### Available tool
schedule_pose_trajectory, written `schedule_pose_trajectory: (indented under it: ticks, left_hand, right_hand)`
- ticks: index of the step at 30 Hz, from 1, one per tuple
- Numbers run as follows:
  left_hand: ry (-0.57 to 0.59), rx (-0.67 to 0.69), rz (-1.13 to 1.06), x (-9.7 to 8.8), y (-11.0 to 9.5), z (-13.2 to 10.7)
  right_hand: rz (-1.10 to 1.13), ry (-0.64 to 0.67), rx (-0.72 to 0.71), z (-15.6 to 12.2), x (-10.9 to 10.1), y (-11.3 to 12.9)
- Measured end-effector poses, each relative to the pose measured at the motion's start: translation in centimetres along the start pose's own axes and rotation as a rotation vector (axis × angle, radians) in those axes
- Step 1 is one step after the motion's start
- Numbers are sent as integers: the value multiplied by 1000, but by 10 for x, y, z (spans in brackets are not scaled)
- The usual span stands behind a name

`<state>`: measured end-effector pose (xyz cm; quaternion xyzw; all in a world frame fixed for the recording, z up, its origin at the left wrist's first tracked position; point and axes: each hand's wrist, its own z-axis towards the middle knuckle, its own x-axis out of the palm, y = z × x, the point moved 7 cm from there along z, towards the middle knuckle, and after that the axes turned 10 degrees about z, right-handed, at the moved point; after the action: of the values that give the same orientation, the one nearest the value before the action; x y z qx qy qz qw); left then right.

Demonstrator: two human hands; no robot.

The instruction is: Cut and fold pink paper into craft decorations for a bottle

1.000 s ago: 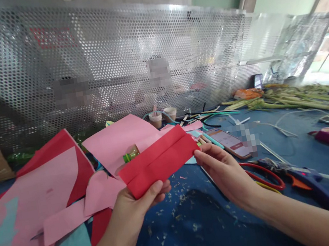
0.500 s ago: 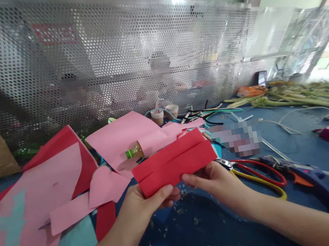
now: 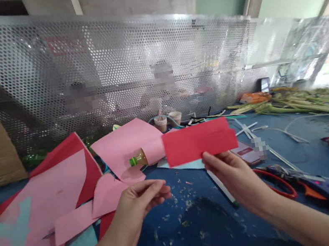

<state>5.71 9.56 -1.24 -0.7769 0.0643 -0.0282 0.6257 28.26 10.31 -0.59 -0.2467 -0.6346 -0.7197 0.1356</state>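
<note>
A folded red paper strip (image 3: 198, 141) is held up above the blue table (image 3: 202, 226) by my right hand (image 3: 231, 177), which pinches its lower edge near the right end. My left hand (image 3: 140, 201) hovers lower and to the left, apart from the paper, its fingers loosely curled with nothing in them. A small bottle with a green cap (image 3: 138, 159) lies on a pink sheet (image 3: 126, 144) just left of the strip.
Pink, red and teal paper sheets (image 3: 37, 196) cover the left of the table. A phone (image 3: 246, 153), red-handled scissors (image 3: 277, 183) and a glue gun (image 3: 323, 192) lie at the right. Green stalks (image 3: 297, 99) lie at the back right. A perforated metal screen (image 3: 129, 69) stands behind, with people beyond it.
My left hand has let go of the red strip and dropped away. My right hand alone has carried the strip up and to the right, turning its flat side toward me.
</note>
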Motion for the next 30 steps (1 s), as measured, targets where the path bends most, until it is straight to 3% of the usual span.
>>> schedule_pose_trajectory:
  ticks: [2,4,8,11,16,20,23,28,30]
  left_hand:
    - [-55,1,-49,-7,0,5]
    - [-8,-11,-110,-4,0,6]
    - [198,15,-160,22,-2,-9]
    - [150,2,-51,28,0,-21]
    - [73,-36,28,28,2,-22]
    - [95,-39,67,28,6,-21]
    - [187,-81,84,30,10,-19]
    - [445,-100,-56,36,6,-15]
    - [480,-89,-27,37,4,-15]
  right_hand:
    - [41,-34,-48,9,-9,5]
    - [45,-1,-33,10,-7,5]
    - [-55,223,149,-12,23,-12]
    - [-106,394,186,-28,44,-15]
    - [-132,247,30,-11,27,-4]
    - [-111,151,-58,2,11,3]
    - [-153,144,-115,7,10,12]
    - [-320,250,-168,12,19,25]
    - [-385,295,-175,11,23,28]
